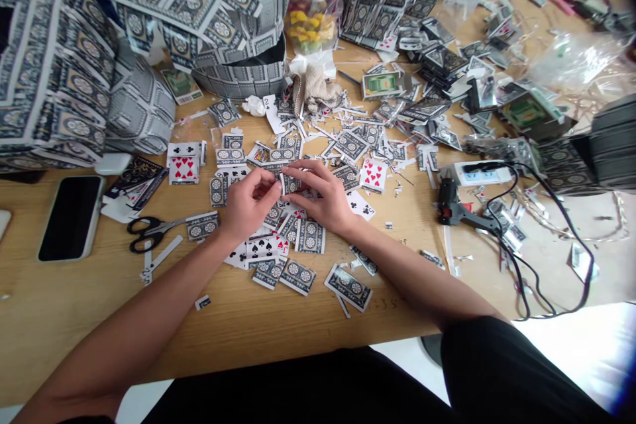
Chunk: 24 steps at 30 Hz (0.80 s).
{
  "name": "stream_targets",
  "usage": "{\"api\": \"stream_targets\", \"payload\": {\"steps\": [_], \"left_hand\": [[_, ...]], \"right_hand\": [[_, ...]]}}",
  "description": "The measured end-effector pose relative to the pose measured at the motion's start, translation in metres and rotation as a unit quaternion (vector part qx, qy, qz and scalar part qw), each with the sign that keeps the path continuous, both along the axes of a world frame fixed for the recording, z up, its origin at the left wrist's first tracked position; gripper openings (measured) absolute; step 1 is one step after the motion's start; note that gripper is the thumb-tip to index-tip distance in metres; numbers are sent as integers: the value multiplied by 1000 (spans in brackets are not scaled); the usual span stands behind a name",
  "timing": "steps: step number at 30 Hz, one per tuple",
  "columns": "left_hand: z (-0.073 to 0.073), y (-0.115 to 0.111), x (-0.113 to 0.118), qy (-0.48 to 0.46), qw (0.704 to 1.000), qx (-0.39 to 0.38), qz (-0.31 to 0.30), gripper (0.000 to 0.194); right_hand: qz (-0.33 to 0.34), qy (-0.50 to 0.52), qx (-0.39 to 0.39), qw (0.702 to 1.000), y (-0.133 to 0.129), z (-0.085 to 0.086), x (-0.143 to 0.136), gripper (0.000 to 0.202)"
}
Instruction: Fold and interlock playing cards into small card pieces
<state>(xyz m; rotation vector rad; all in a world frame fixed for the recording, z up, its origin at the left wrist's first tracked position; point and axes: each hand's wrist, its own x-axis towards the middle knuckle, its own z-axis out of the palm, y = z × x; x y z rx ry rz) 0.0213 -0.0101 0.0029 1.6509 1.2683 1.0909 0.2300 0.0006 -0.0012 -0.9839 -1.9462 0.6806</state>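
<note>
Between my two hands is a small piece of playing card [289,184] with a blue-grey patterned back. My left hand [252,202] pinches its left edge between thumb and fingertips. On the other side, my right hand [325,199] has its fingers bent over the piece, with the thumb below and the index finger along the top. Under and around both hands lie many cut and whole playing cards, among them patterned pieces [311,236] and face-up spades [262,248]. Black-handled scissors [149,233] rest left of my left hand, blades partly under a card piece.
Woven card structures [54,66] and a lidded card basket [238,76] stand at the back left. A phone [72,218] lies at the left. At the right are a glue gun [460,212], a power strip [481,173] and looping black cables. Paper scraps and card boxes cover the back.
</note>
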Motion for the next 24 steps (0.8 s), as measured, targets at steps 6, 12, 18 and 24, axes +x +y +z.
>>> {"api": "stream_targets", "payload": {"steps": [6,12,18,24], "left_hand": [[4,0,1,12,1000,2,8,14],[2,1,0,10,1000,-5,-2,16],[3,1,-1,39,999,-6,-10,22],[5,1,-1,51,999,-1,-11,23]], "right_hand": [[6,-11,-14,1000,0,-1,0,51],[2,0,11,1000,-1,0,-1,51],[-2,5,6,1000,-2,0,-2,50],[-3,2,-16,1000,-2,0,-2,51]]}}
